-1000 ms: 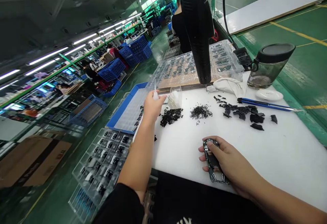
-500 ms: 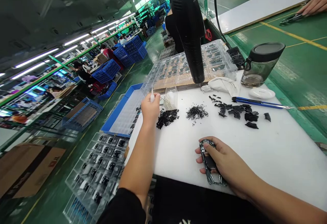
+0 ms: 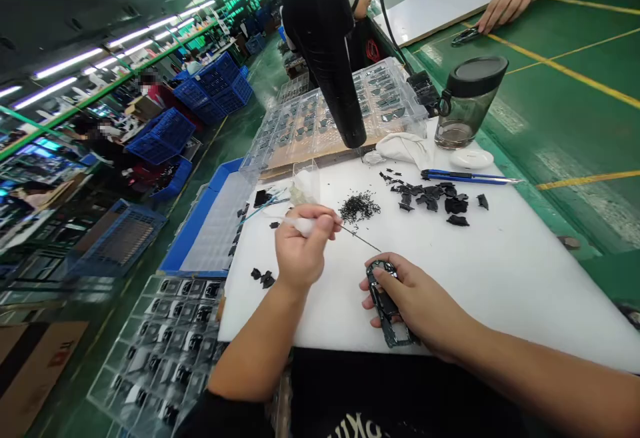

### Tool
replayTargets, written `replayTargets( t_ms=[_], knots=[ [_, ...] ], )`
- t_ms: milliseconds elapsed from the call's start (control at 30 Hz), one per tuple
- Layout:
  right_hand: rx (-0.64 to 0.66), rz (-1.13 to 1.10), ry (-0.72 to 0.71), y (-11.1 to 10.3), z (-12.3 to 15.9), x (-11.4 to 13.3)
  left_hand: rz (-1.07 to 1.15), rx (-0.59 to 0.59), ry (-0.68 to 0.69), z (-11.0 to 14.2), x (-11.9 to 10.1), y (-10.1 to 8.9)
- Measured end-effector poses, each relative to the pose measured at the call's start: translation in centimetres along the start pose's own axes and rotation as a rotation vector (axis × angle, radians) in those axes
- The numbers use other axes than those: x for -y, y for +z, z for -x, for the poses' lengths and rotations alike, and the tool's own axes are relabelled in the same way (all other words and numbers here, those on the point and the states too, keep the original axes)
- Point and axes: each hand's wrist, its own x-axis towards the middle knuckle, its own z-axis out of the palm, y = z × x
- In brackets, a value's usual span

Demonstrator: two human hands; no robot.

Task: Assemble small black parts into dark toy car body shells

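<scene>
My left hand [image 3: 303, 245] pinches a thin metal rod with a white handle [image 3: 301, 225]. Its fine tip slants down to the right, close to the far end of a dark, glossy, car-shaped shell [image 3: 390, 321]; contact between them cannot be made out. My right hand [image 3: 417, 298] is wrapped round this shell, with the thumb on its upper side and cut-out openings showing. Beyond both hands lies a pile of tiny black pieces [image 3: 359, 206]. A small clear container [image 3: 306, 181] with whitish material stands behind my left hand.
Larger black pieces [image 3: 430, 195], a blue pen-like tool [image 3: 465, 177], a white oval object [image 3: 471, 159] and a smoky bottle [image 3: 470, 105] are at right. A black nozzle [image 3: 345, 105] hangs overhead near compartment trays [image 3: 320, 125]. A co-worker's hand [image 3: 507, 5] is far right.
My left hand has moved from the clear container towards me and right, bringing the rod near the shell. My right hand still holds the shell. The whole view has shifted.
</scene>
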Motion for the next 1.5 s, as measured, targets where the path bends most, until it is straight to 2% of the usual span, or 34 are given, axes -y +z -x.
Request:
replayTargets(
  t_ms=[67, 133, 233, 400, 567, 733, 867, 933, 1067, 1167, 1367, 1500],
  knots=[
    [-0.004, -0.004, -0.007, 0.2, 0.1, 0.2, 0.005, 0.092, -0.055, 1.0, 0.7, 0.5],
    [0.004, 0.001, -0.010, 0.3, 0.1, 0.4, -0.011, 0.135, -0.088, 1.7, 1.4, 0.5],
    [0.016, -0.003, -0.011, 0.4, 0.3, 0.7, -0.042, 0.153, -0.110, 2.0, 2.0, 0.2],
    [0.008, 0.034, 0.007, 0.5, 0.6, 1.2, -0.091, 0.197, -0.149, 1.9, 1.7, 0.2],
    [0.015, 0.045, 0.011, 0.5, 0.7, 1.3, -0.085, 0.181, -0.163, 1.9, 1.9, 0.2],
    [0.015, 0.037, 0.021, 0.5, 0.8, 1.3, 0.032, 0.117, -0.134, 1.6, 2.3, -0.1],
    [0.009, 0.019, 0.019, 0.6, 0.8, 1.6, 0.000, 0.025, -0.087, 0.6, 2.6, -1.5],
    [0.014, 0.027, 0.027, 0.6, 0.8, 1.8, -0.119, -0.109, 0.035, -0.4, 2.6, -2.7],
    [0.000, 0.062, 0.066, 0.6, 0.8, 2.1, -0.479, -0.484, 0.356, -2.6, 2.1, -5.3],
    [-0.025, 0.043, 0.071, 0.4, 0.7, 1.9, -0.647, -0.629, 0.431, -3.8, 1.8, -6.4],
    [-0.026, 0.030, 0.082, -0.2, 0.3, 1.2, -0.674, -0.603, 0.431, -5.1, 2.5, -6.6],
    [-0.035, 0.023, 0.069, -0.1, 0.4, 1.3, -0.703, -0.551, 0.365, -5.9, 3.3, -6.4]
  ],
)
